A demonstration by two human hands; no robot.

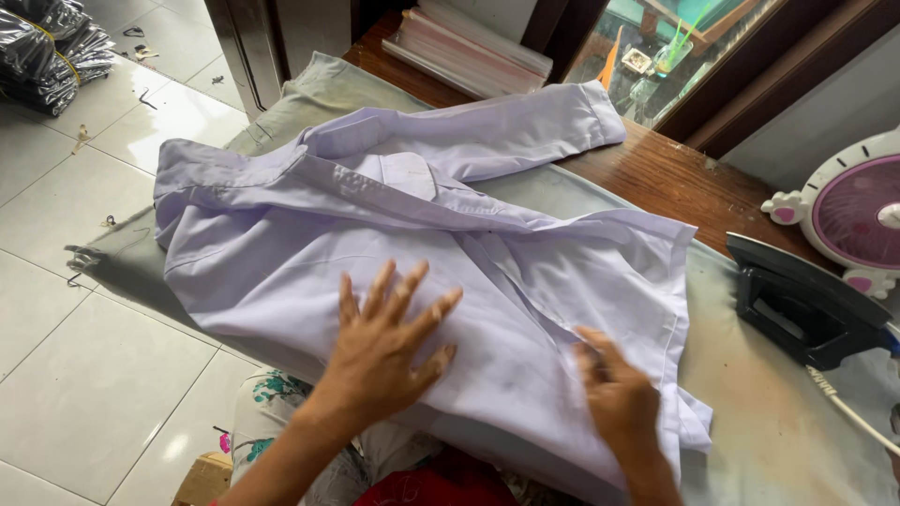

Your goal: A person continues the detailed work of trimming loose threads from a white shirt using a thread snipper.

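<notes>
Fingers (412, 300) of left hand (384, 351) spread wide, flat on shirt (281, 253). Right hand (614, 394) pinching shirt's front edge. Shirt lying across padded board (778, 422); iron (806, 305) to the right, fan (858, 211) beyond.

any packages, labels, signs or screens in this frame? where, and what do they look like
Bundle of black glossy plastic bags: top left on the tiled floor, tied with a yellow band.
Stack of clear plastic sleeves: top centre on the wooden ledge, flat, whitish-pink.
Small items behind the glass: top right, too small to tell.
No signs or screens. No label shows on the lilac shirt under the left hand and right hand.
</notes>
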